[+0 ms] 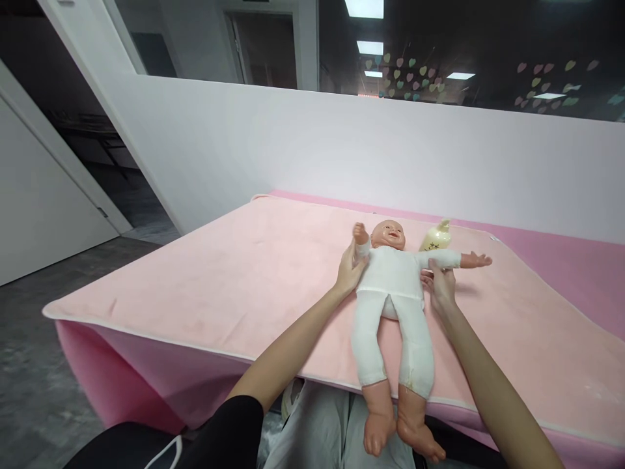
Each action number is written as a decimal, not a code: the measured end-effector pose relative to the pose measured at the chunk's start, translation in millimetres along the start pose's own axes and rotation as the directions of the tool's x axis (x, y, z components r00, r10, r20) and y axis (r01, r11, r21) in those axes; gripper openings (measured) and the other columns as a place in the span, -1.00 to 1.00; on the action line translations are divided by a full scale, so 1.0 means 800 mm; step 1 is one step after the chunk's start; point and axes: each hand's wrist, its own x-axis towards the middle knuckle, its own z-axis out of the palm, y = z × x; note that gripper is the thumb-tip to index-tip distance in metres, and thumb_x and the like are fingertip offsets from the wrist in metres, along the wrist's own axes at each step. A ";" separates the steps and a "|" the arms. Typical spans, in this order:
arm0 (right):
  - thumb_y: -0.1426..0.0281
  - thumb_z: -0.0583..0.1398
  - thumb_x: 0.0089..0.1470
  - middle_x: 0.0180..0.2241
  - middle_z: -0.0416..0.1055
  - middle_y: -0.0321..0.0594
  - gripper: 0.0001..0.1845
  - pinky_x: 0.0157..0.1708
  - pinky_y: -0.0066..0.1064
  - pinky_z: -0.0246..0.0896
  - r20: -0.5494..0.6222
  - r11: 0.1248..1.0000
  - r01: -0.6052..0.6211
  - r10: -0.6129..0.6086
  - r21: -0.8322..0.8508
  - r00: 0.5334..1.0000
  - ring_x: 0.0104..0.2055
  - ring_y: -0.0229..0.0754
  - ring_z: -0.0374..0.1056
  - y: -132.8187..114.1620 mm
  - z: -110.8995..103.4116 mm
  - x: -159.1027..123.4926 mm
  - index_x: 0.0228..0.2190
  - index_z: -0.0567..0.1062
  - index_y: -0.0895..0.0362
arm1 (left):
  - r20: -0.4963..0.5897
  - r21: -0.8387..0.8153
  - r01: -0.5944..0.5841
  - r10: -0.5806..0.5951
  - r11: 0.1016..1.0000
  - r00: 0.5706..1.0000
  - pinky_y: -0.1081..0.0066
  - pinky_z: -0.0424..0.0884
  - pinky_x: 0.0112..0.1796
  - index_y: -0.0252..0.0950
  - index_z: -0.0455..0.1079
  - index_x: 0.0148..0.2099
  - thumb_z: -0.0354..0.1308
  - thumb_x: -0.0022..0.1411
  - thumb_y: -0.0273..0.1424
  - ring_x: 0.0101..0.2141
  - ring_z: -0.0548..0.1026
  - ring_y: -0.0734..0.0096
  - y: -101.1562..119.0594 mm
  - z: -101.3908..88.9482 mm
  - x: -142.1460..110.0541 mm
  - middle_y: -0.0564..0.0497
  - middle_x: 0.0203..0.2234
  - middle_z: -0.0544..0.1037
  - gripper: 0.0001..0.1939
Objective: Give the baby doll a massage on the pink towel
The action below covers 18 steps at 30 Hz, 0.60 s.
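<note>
- Head view. White-clothed baby doll [390,270] lies face up on a pale pink, soft-looking mat [219,273] with light piping; its lower legs overhang the near edge.
- Beyond the doll's outstretched arm: rounded pale yellow bottle [436,238] with a pointed top and dark markings. That arm covers the bottle's lower part.
- Under the mat, left of the doll: deeper pink cloth [117,371], hanging in loose folds. Same colour shows as a strip behind the doll.
- Behind the doll: smooth white wall panel [351,150]; above it, dark glass [488,39] with pastel heart shapes and bright ceiling-light reflections.
- Far left of the doll: flat white door [43,189] over mottled grey floor [34,365].
- Below the doll's feet: creased light grey trousers [317,430] of the seated person.
- Doll materials: glossy tan plastic head, hands and feet; matte white fabric on trunk and limbs, stained and frayed at one ankle.
- Left hand [351,268] curled around the doll's side by its raised arm; fingertips partly hidden.
- Right hand [441,284] pinching the doll's outstretched arm, thumb against the sleeve.
</note>
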 end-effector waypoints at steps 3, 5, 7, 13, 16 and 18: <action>0.18 0.19 -0.16 -0.33 0.35 -0.21 -0.57 -0.44 -0.43 0.23 0.054 0.838 0.248 -0.255 -0.485 0.966 -0.43 -0.28 0.28 0.003 0.000 -0.007 -0.25 0.30 0.15 | 0.151 0.195 -0.115 0.086 0.974 0.985 0.21 0.03 0.15 -0.20 0.04 0.23 -0.05 0.21 -0.26 0.17 0.11 0.26 -0.002 0.001 -0.003 -0.07 0.17 0.18 -0.46; 0.26 0.10 -0.07 -0.13 0.32 -0.12 -0.65 -0.32 -0.39 0.21 0.217 0.598 0.397 -0.352 -0.696 0.910 -0.27 -0.19 0.30 0.002 0.001 -0.013 -0.21 0.35 0.14 | 0.178 0.283 -0.125 0.076 0.951 0.981 0.21 0.03 0.15 -0.18 0.08 0.21 -0.07 0.22 -0.30 0.16 0.12 0.28 -0.002 0.002 -0.005 -0.06 0.15 0.20 -0.50; 0.36 0.00 -0.04 -0.02 0.28 -0.15 -0.63 -0.25 -0.39 0.17 0.351 0.429 0.485 -0.356 -0.762 0.866 -0.12 -0.13 0.27 -0.001 0.001 -0.019 -0.15 0.36 0.09 | 0.163 0.304 -0.121 0.073 0.945 0.984 0.22 0.06 0.13 -0.17 0.10 0.20 -0.07 0.22 -0.32 0.13 0.16 0.28 -0.002 0.004 -0.006 -0.06 0.13 0.23 -0.52; 0.26 0.09 -0.09 -0.21 0.40 -0.14 -0.60 -0.28 -0.38 0.21 0.079 0.744 0.248 -0.255 -0.621 0.964 -0.23 -0.11 0.33 -0.001 -0.002 -0.011 -0.17 0.33 0.14 | -0.026 0.090 0.047 -0.045 0.995 0.999 0.26 0.22 0.03 -0.22 0.16 0.14 -0.01 0.19 -0.32 0.02 0.30 0.27 -0.011 0.004 0.002 -0.08 0.04 0.34 -0.54; 0.30 0.09 -0.11 -0.40 0.39 -0.22 -0.58 -0.40 -0.37 0.26 -0.128 0.934 0.061 -0.113 -0.351 0.985 -0.40 -0.18 0.34 0.005 -0.005 0.004 -0.15 0.23 0.13 | -0.195 -0.181 0.243 -0.277 0.953 0.941 0.35 0.34 -0.09 -0.26 0.12 0.13 -0.10 0.23 -0.27 -0.06 0.38 0.34 -0.024 0.000 0.010 -0.12 -0.01 0.38 -0.57; 0.35 0.05 -0.09 -0.53 0.33 -0.31 -0.59 -0.49 -0.37 0.27 -0.166 0.980 -0.064 0.033 -0.190 0.986 -0.52 -0.22 0.31 0.009 -0.007 0.011 -0.13 0.17 0.12 | -0.251 -0.358 0.328 -0.429 0.874 0.868 0.40 0.38 -0.18 -0.29 0.05 0.13 -0.16 0.26 -0.29 -0.12 0.43 0.39 -0.031 -0.004 0.016 -0.15 -0.04 0.38 -0.59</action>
